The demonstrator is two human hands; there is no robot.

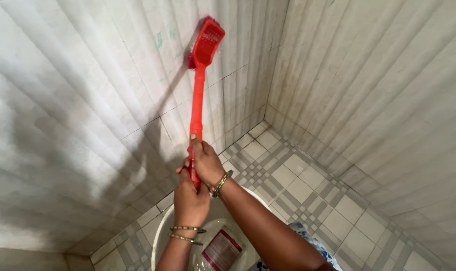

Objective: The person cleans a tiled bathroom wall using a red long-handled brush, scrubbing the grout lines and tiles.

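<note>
A red long-handled scrub brush [200,85] is pressed head-first against the white tiled wall [77,115] at the upper middle. My right hand [207,163] grips the handle's lower part, with a bangle on the wrist. Just beneath it, my left hand [190,200] is wrapped around the handle's end, and two bangles sit on that wrist. Both arms reach up from the bottom of the view.
A white bucket [160,233] stands below my hands with water and a red-and-white sachet [222,249] in it. Two tiled walls meet in a corner [273,95]. The floor [308,190] has grey-and-white patterned tiles.
</note>
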